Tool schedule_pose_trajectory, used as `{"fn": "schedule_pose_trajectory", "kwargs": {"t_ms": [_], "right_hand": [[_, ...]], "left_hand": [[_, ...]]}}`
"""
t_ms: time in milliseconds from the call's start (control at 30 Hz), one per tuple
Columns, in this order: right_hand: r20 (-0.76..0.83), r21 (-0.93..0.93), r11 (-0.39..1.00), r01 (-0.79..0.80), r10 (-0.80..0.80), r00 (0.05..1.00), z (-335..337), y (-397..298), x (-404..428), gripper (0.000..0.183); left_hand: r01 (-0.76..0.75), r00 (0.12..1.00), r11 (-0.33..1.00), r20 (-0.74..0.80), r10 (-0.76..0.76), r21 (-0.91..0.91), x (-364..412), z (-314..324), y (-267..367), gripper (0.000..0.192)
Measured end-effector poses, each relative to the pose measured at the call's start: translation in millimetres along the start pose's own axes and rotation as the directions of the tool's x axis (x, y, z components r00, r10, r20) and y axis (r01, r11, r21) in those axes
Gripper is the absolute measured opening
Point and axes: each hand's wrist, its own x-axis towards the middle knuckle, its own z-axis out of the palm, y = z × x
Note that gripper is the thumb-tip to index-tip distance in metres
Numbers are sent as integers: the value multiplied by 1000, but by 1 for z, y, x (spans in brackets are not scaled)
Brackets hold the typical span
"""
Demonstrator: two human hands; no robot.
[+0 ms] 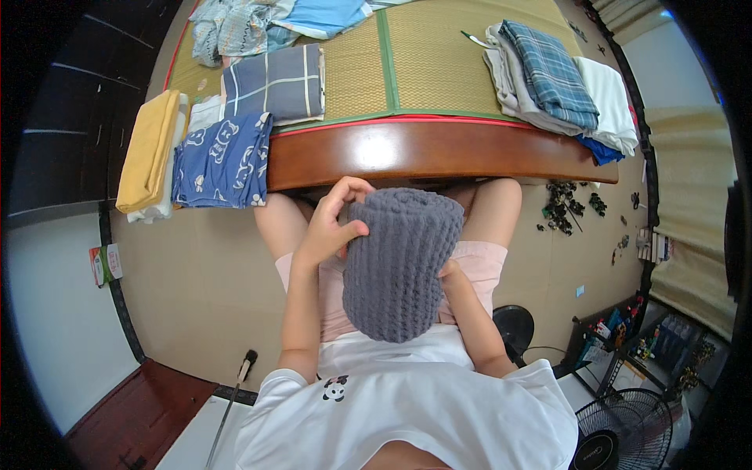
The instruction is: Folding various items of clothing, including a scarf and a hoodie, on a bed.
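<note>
A rolled dark grey towel with a ribbed, waffle-like texture is held up over my lap. My left hand grips its upper left edge, thumb on the near face and fingers curled behind. At its lower right side my right hand supports it; most of those fingers are hidden behind the roll. The roll's coiled end faces the bed. Just past my knees runs the bed's polished wooden edge.
A woven mat covers the bed. Folded cloths lie at its left, among them yellow, blue bear-print and checked grey ones. Plaid cloth tops a pile at right. A black fan stands behind my right side.
</note>
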Motion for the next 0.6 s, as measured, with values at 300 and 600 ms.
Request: {"fn": "schedule_pose_trajectory", "kwargs": {"t_ms": [300,600], "right_hand": [[1,145,988,-44,44,999,3,-6,5,77],[0,292,952,-91,95,995,5,-6,7,76]], "left_hand": [[-361,887,900,-207,412,245,4,-14,23,33],[-225,839,919,-414,352,325,10,-4,18,23]]}}
